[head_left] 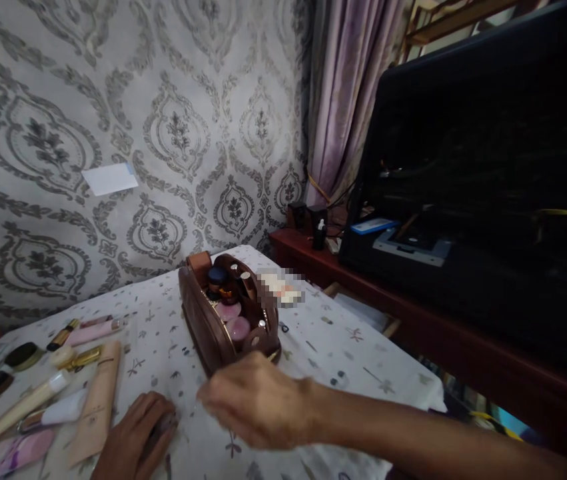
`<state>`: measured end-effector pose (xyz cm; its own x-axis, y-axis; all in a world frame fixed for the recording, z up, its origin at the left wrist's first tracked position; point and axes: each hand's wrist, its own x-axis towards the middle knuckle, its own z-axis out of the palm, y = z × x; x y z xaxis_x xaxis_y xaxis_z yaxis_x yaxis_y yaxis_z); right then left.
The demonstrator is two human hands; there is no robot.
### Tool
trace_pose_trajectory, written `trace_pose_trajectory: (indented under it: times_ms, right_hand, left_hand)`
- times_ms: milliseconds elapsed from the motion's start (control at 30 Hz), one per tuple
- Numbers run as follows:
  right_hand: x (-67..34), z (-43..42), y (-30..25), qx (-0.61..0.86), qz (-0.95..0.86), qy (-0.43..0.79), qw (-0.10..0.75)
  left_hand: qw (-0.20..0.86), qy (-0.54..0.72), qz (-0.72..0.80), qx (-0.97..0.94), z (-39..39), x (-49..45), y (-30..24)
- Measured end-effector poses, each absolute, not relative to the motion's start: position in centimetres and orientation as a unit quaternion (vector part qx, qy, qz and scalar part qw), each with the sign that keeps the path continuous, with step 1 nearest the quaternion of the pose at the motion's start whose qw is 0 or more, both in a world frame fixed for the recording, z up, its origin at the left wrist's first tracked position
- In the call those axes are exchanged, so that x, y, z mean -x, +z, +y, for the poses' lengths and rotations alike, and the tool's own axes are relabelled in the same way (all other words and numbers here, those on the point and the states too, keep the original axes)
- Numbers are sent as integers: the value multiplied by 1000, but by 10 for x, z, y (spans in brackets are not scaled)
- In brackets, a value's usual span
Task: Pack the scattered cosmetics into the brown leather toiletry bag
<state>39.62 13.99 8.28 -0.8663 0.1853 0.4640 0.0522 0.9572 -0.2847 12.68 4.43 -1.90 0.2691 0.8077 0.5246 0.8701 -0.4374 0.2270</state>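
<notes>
My left hand [136, 437] rests on the patterned tablecloth [343, 353] at the bottom left. Its fingers curl over a small dark thing that I cannot name. My right hand [258, 407] reaches across from the right, just in front of the open brown cosmetic bag [203, 320]. It is smeared by motion, and its fingertips point toward my left hand without clearly touching it. The bag stands upright and holds several small jars and tubes, among them pink lids [233, 320].
Several cosmetics lie at the left of the table: a pink tube [94, 331], a gold lipstick [80, 359], a beige flat tube [96, 407], a cream tube [23, 407], dark compacts [23, 355]. A dark wooden shelf [463, 347] with a black case stands at the right.
</notes>
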Motion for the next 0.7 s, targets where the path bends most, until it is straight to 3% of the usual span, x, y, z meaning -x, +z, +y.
trace_pose_trajectory:
  times_ms: [167,267,500,600,700]
  right_hand:
    - [-358,112,42,30,-985,122,120]
    - [-333,108,31,72,-979,166,93]
    - [-278,114,6,186,-833,454,255]
    - [-254,120,-4,198,-735,586,278]
    - [-237,125,-11,192,-685,631,309]
  left_hand:
    - [92,-323,-494,802,44,-130,-11]
    - [65,-320,-500,802,43,-126,-18]
    - [-25,-366,-570,735,43,-125,-28]
    - [-84,-394,-596,694,46,-129,-20]
    - [-124,-418,-612,660,50,-126,-15]
